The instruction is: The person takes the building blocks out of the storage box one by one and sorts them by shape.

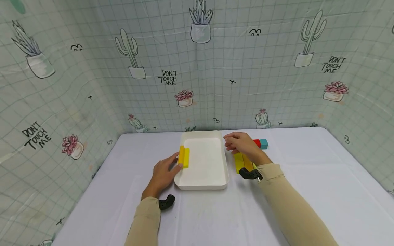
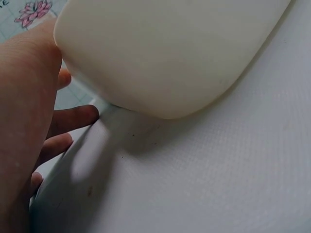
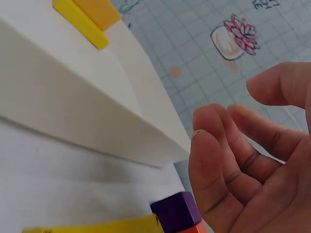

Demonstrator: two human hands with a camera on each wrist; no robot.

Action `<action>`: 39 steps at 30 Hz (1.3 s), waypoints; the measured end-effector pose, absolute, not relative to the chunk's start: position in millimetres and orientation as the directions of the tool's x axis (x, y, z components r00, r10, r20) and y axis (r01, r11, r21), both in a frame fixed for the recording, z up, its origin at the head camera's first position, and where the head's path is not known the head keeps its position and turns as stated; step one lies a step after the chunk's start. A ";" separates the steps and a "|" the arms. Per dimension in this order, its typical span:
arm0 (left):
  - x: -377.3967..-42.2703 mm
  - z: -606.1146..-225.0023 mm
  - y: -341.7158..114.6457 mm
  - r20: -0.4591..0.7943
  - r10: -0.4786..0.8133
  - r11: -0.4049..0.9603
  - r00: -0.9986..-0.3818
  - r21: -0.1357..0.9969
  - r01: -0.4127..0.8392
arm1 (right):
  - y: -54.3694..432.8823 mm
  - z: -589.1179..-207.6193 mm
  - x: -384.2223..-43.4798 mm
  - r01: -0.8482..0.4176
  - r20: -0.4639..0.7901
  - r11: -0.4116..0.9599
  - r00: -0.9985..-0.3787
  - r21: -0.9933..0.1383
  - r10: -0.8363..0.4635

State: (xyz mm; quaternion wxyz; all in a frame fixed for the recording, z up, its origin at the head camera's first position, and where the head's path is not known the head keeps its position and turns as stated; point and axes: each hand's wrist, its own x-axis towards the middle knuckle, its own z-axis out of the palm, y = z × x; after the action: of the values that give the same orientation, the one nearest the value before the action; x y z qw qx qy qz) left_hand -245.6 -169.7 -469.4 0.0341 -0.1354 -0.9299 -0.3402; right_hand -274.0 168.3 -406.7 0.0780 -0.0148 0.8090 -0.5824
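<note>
A white tray [image 1: 204, 160] lies on the table between the two hands. Along its left inner wall sit a yellow block [image 1: 186, 158] and an orange-yellow block [image 1: 181, 156], side by side. My left hand [image 1: 164, 173] rests against the tray's left side, thumb up by the rim near the blocks; its other fingers spread along the outside in the left wrist view. Above the table beyond the tray's right rim hovers my right hand [image 1: 242, 143], fingers loosely bent and nothing between them. Beneath and beside it lie a yellow block [image 1: 238, 162] and an orange block [image 1: 247, 164].
Behind the right hand are a red block [image 1: 257, 142] and a teal block [image 1: 263, 144]. A purple block [image 3: 175, 212] shows low in the right wrist view. White cloth [image 1: 197, 218] covers the table, and a printed curtain [image 1: 215, 68] surrounds it.
</note>
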 end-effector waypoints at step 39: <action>-253.5 -470.4 -169.6 0.099 0.250 0.778 -0.963 0.571 0.261 | 59.0 -427.2 -308.2 0.070 -0.148 0.263 -0.945 -0.962 -0.292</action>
State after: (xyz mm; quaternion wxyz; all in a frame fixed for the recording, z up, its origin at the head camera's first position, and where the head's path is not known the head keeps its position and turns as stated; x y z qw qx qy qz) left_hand -253.5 -169.6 -470.4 0.0090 -0.1354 -0.9429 -0.3043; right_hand -308.2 59.0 -427.2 0.1499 -0.0711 0.7804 -0.6029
